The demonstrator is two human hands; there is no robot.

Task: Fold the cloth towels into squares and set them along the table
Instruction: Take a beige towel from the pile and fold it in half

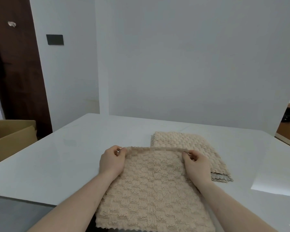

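While the left hand (pixel 112 161) and right hand (pixel 196 163) pinch a beige towel's (pixel 151 190) far corners with curled fingers (pixel 185 154), it drapes over the white worktop's (pixel 74 156) near edge, beside a stack of towels (pixel 187 148).

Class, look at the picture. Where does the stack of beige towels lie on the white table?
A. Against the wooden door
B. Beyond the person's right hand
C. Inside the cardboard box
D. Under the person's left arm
B: the stack of towels lies on the table just beyond the right hand.

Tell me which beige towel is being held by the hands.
The near towel, pinched at its far corners by both hands; the stack of towels behind lies untouched.
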